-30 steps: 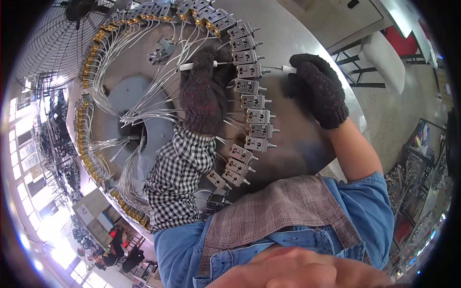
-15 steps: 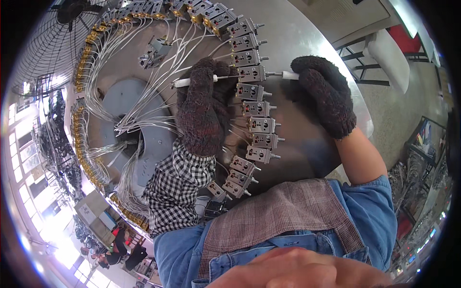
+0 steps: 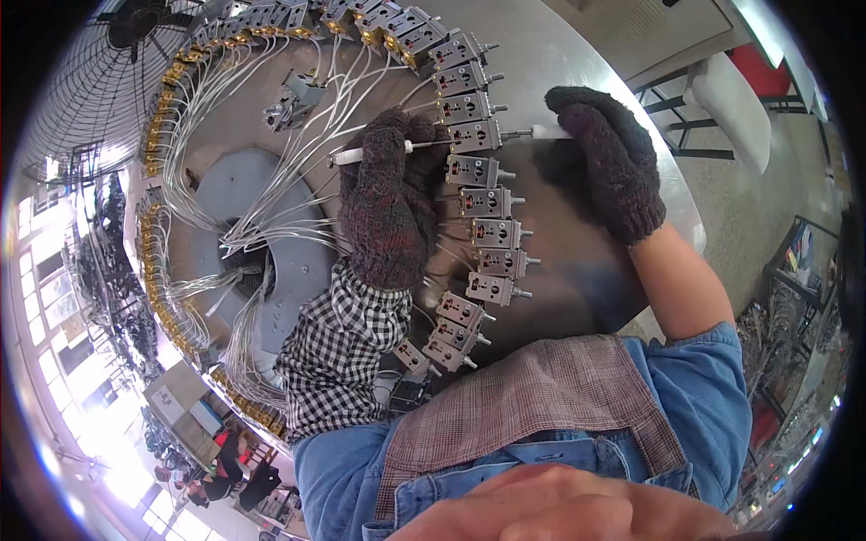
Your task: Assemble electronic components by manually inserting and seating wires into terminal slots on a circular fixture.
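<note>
My left hand [image 3: 383,203], in a dark knitted glove, is closed around a slim screwdriver [image 3: 346,157] with a white handle. Its thin shaft points right and reaches the inner side of a small metal switch-like unit [image 3: 475,135]. On the unit's outer side, my right hand [image 3: 618,162], gloved alike, grips a white-handled driver [image 3: 548,132] whose metal tip meets the unit's stem. The right fingers hide the rear of that handle. More such units [image 3: 494,233] stand in a curved row towards me, stems facing outward. White wires [image 3: 307,144] pass beside and under my left hand.
The units sit around the rim of a round metal table [image 3: 577,298]. A grey ring-shaped hub [image 3: 298,298] gathers the wires in the middle. One loose unit [image 3: 294,99] lies inside the row. A large fan [image 3: 108,81] stands far left, a chair [image 3: 735,108] far right.
My right hand has turned and risen slightly at the driver's handle. My left hand keeps the screwdriver at the same unit. The view has shifted a little.
</note>
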{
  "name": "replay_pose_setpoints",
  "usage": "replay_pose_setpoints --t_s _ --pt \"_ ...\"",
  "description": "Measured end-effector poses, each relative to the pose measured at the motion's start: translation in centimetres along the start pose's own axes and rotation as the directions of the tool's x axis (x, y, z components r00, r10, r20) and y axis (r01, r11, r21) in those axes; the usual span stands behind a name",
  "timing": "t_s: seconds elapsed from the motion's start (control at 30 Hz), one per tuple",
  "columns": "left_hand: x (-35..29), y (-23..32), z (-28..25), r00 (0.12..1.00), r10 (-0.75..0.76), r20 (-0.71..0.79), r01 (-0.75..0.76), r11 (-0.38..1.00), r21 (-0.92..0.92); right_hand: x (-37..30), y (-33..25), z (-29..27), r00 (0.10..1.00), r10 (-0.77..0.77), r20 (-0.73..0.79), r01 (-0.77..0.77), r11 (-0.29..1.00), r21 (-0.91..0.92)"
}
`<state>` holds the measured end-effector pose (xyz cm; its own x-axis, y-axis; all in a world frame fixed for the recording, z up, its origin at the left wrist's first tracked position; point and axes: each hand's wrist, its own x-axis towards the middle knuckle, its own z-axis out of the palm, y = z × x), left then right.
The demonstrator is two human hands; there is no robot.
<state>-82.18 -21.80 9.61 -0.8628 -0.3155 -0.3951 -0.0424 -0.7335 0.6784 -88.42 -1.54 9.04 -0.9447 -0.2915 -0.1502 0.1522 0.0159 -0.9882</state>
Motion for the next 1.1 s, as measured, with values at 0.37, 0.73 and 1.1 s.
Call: replay_pose_setpoints --t_s 0.37,0.73,1.1 --pt "0.2 0.0 -1.1 0.999 -0.028 0.039 0.027 1.0 0.015 0.3 -0.2 -0.3 0.941 -0.302 0.149 0.336 0.801 -0.495" --pt "0.3 0.1 -1.0 0.999 -0.021 0.047 0.017 0.997 0.069 0.2 -0.6 0.6 0.993 0.115 -0.023 -0.115 0.993 -0.008" --pt "1.3 0.1 -2.0 0.993 -0.051 0.107 0.05 0.999 0.01 -0.3 -0.3 0.9 0.997 -0.05 -0.053 0.053 0.997 0.056"
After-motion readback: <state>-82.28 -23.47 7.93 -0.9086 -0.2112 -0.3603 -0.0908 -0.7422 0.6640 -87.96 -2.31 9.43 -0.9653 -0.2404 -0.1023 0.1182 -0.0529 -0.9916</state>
